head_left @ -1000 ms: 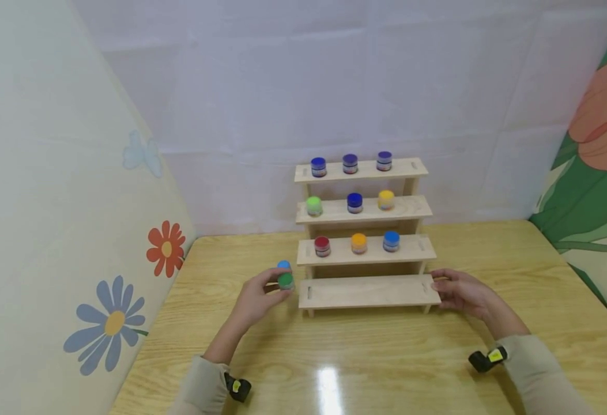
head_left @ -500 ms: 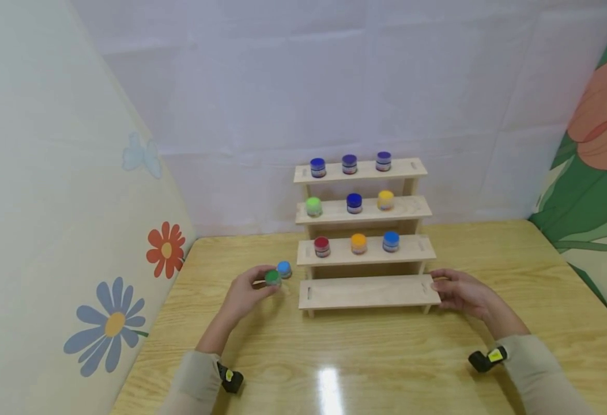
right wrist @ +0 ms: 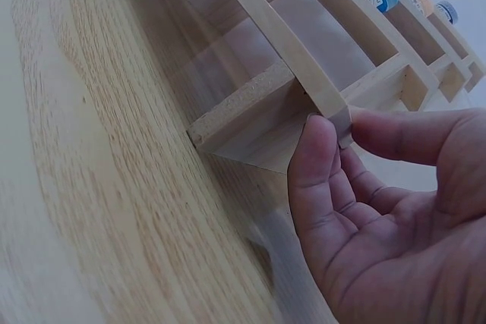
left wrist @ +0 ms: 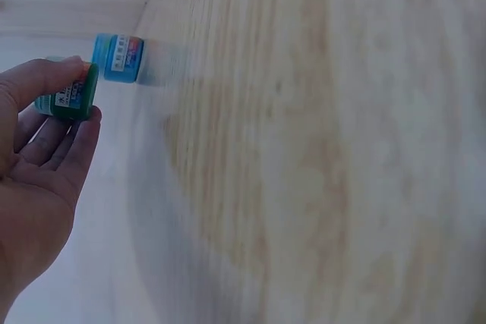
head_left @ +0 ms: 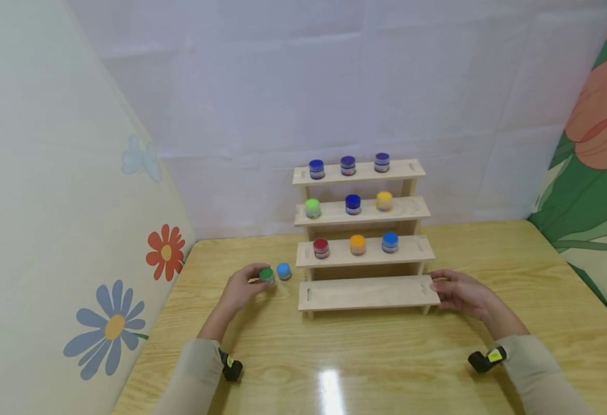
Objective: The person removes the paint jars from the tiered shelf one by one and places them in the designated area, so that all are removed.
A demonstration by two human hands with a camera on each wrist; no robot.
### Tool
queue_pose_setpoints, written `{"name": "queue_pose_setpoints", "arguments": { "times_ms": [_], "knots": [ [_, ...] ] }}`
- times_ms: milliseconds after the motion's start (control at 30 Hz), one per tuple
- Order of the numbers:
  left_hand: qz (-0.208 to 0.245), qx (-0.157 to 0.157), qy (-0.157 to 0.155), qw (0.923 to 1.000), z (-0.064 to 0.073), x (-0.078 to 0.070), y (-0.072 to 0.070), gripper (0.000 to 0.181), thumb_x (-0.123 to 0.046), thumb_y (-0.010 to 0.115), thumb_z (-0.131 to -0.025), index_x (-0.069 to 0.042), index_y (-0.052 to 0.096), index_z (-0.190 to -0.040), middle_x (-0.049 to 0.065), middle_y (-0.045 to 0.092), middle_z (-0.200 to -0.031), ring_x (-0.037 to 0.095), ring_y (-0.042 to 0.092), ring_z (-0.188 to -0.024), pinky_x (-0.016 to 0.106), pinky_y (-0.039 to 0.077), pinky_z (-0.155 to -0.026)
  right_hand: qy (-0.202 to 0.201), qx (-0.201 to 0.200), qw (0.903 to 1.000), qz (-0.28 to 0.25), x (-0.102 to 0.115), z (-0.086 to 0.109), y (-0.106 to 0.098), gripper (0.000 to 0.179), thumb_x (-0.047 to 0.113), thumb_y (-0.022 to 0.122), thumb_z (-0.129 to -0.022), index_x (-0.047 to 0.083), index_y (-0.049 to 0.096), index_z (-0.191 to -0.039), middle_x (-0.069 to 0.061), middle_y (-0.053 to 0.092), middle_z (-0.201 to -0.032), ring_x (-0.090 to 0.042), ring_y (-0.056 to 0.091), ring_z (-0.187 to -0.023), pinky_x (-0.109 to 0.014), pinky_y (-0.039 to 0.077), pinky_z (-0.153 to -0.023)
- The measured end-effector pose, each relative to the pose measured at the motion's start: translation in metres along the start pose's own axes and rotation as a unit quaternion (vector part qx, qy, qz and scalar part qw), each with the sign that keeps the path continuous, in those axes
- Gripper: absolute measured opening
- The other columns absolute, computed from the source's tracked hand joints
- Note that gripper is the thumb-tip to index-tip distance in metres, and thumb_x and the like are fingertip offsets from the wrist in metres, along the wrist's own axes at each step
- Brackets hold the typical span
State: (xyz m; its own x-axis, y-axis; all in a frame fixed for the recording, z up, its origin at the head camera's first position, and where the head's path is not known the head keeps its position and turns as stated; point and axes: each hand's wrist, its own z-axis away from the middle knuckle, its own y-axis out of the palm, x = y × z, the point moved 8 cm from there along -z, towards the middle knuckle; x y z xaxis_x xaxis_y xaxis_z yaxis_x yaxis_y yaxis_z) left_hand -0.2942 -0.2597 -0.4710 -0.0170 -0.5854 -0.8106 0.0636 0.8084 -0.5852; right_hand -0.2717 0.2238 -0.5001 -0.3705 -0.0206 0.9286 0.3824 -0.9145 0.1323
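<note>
My left hand pinches a small green-lidded paint jar between thumb and fingers, left of the wooden tiered rack. Just right of it, a light-blue paint jar stands on the table. The left wrist view shows the green jar close beside the blue jar; whether they touch I cannot tell. At the rack's right side, my right hand grips the end of the lowest shelf. Thumb and fingers pinch that shelf's corner in the right wrist view, where its edge shows.
Red, orange and blue jars stand on the second tier from the bottom. Higher tiers hold light-green, yellow and several dark-blue or purple jars. A white cloth hangs behind the wood-grain table.
My left hand has moved left, carrying the green jar away from the rack. The blue jar, partly hidden before, now shows clearly. My right hand stays on the shelf end.
</note>
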Motion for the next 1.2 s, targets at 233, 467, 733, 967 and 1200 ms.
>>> {"name": "queue_pose_setpoints", "arguments": {
  "times_ms": [233, 467, 733, 967, 1200],
  "knots": [
    [-0.017, 0.004, -0.006, 0.9998, -0.012, 0.004, 0.000, 0.046, -0.013, 0.073, -0.093, -0.005, 0.061, -0.136, 0.019, 0.064, -0.133, 0.039, 0.057, -0.126, 0.051, 0.051, -0.102, -0.001, -0.001, 1.0000, -0.001, 0.000, 0.000, 0.001, 0.049, 0.010, 0.057, -0.102, -0.006, 0.035, -0.143, -0.001, 0.067, -0.099, -0.012, 0.066, -0.083, -0.025, 0.060, -0.069],
    [-0.021, 0.010, -0.012, 0.9996, -0.022, 0.014, 0.001, 0.045, -0.011, 0.072, -0.093, -0.004, 0.061, -0.136, 0.021, 0.062, -0.134, 0.040, 0.056, -0.126, 0.051, 0.050, -0.103, -0.004, 0.004, 1.0000, -0.007, -0.001, 0.000, 0.001, 0.045, 0.009, 0.057, -0.102, -0.004, 0.038, -0.140, -0.001, 0.068, -0.097, -0.011, 0.066, -0.082, -0.024, 0.060, -0.069],
    [-0.022, 0.013, -0.024, 0.9994, -0.027, 0.023, 0.003, 0.046, -0.010, 0.072, -0.094, -0.004, 0.059, -0.137, 0.019, 0.064, -0.129, 0.036, 0.059, -0.120, 0.045, 0.054, -0.097, -0.002, 0.003, 1.0000, -0.001, 0.000, 0.000, 0.001, 0.043, 0.009, 0.057, -0.102, -0.004, 0.039, -0.139, -0.001, 0.068, -0.097, -0.012, 0.066, -0.082, -0.024, 0.059, -0.069],
    [-0.025, 0.013, -0.033, 0.9991, -0.030, 0.027, 0.003, 0.046, -0.011, 0.071, -0.095, -0.004, 0.059, -0.138, 0.018, 0.064, -0.129, 0.034, 0.059, -0.118, 0.043, 0.054, -0.095, -0.003, 0.005, 1.0000, -0.004, 0.000, 0.000, 0.002, 0.039, 0.009, 0.056, -0.102, -0.002, 0.042, -0.137, -0.001, 0.068, -0.097, -0.012, 0.066, -0.082, -0.024, 0.059, -0.069],
    [-0.022, 0.018, -0.036, 0.9989, -0.032, 0.027, 0.002, 0.049, -0.009, 0.070, -0.095, -0.003, 0.056, -0.141, 0.020, 0.062, -0.131, 0.035, 0.058, -0.119, 0.045, 0.053, -0.098, -0.001, 0.006, 1.0000, -0.006, 0.000, 0.000, 0.000, 0.041, 0.009, 0.056, -0.102, -0.003, 0.040, -0.139, -0.001, 0.068, -0.098, -0.012, 0.066, -0.083, -0.024, 0.059, -0.069]
  ]
}}
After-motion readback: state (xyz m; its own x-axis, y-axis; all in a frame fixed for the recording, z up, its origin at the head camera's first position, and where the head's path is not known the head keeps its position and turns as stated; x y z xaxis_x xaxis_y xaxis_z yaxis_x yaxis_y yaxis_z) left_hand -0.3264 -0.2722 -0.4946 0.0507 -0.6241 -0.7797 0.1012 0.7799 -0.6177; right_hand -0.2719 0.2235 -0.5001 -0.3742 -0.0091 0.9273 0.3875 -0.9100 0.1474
